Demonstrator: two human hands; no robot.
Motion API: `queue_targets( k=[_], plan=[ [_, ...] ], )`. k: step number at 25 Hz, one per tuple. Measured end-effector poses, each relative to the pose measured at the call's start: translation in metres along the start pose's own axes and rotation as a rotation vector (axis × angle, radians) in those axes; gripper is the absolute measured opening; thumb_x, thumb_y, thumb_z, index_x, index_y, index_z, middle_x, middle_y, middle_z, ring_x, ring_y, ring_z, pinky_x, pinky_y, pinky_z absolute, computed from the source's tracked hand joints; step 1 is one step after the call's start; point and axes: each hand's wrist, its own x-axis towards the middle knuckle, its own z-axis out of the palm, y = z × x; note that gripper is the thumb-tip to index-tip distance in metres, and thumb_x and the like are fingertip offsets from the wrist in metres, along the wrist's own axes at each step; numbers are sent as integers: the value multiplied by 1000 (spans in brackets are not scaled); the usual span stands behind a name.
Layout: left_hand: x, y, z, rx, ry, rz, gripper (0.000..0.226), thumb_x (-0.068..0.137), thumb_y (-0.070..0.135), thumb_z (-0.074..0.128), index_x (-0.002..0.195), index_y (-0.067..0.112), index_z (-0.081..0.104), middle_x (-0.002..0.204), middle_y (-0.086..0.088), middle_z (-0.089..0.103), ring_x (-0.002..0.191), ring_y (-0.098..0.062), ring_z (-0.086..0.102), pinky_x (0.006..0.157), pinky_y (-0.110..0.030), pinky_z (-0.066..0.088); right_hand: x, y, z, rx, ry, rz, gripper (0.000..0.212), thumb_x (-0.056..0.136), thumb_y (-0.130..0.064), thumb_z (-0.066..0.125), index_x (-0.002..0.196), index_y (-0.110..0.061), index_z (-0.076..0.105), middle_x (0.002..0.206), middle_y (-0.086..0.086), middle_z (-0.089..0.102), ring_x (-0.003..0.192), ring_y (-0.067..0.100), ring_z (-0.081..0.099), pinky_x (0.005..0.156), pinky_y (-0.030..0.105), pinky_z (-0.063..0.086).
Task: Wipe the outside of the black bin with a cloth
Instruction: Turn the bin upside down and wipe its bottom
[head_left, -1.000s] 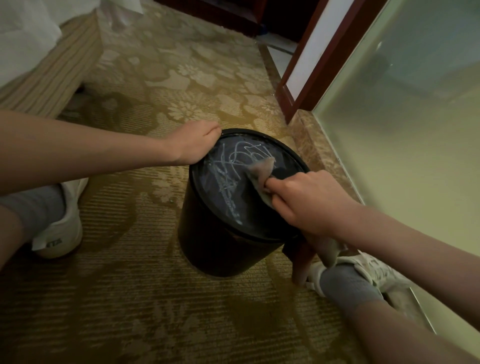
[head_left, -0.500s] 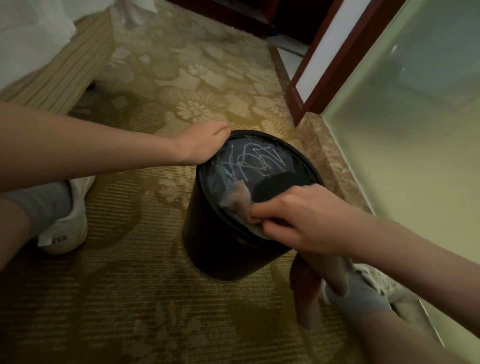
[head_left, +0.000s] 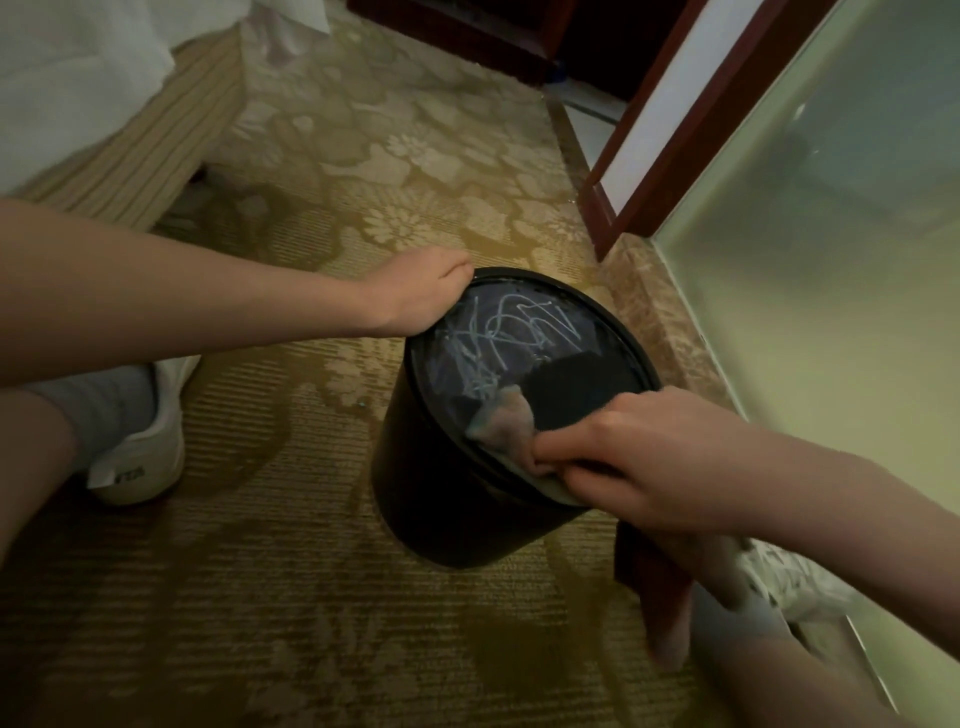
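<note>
On the carpet (head_left: 260, 571), the left hand (head_left: 415, 291) curls its fingers over the black bin (head_left: 441, 493) at the rim; the right hand (head_left: 639, 457) pinches the cloth (head_left: 501, 423) in its fingers.

Carpet (head_left: 291, 597): gold-brown with pale flowers, it covers the floor.
Bed: upper left, a white sheet (head_left: 67, 78) hangs above a striped base (head_left: 150, 156).
Door frame (head_left: 654, 135): dark red wood, upper right.
Glass panel (head_left: 831, 234): frosted, along the right side, above a stone sill (head_left: 644, 291).
White shoe (head_left: 145, 447): at left on the carpet, with a grey sock (head_left: 98, 405).
</note>
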Motion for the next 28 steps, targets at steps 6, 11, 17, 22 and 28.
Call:
queue_targets(
  k=[6, 11, 17, 22, 28],
  plan=[
    [-1, 1, 1, -24, -27, -29, 40, 105, 29, 29, 114, 4, 58, 117, -13, 60, 109, -29, 53, 91, -38, 41, 23, -1, 2, -117, 107, 16, 27, 98, -38, 35, 121, -45, 48, 86, -15, 57, 84, 15, 61, 63, 28, 35],
    [-3, -1, 3, -59, 0, -58, 41, 105, 31, 28, 110, 5, 60, 110, -9, 61, 102, -25, 54, 88, -37, 40, -1, -6, -5, 66, -67, 71, 21, 96, -40, 38, 112, -48, 49, 70, -21, 50, 67, -1, 50, 65, 25, 42],
    [1, -9, 9, -195, 64, -100, 40, 101, 27, 31, 89, 2, 59, 92, -12, 63, 91, -31, 57, 80, -41, 42, 54, -9, 0, -162, 170, 207, 31, 101, -39, 31, 126, -37, 49, 104, 1, 65, 93, 26, 63, 65, 32, 34],
    [-1, -5, 8, -173, 55, -138, 37, 101, 23, 32, 95, 0, 61, 96, -14, 61, 89, -27, 54, 65, -33, 33, 61, -8, -7, -29, 67, 209, 27, 97, -36, 39, 114, -34, 59, 104, 1, 64, 97, 26, 62, 70, 31, 37],
    [-1, -3, 7, -200, 20, -186, 42, 102, 29, 28, 102, 7, 63, 103, -9, 62, 95, -22, 55, 75, -31, 39, 29, -31, -26, -20, -122, 256, 32, 100, -43, 33, 128, -47, 47, 115, -7, 61, 107, 20, 60, 79, 34, 43]
  ],
)
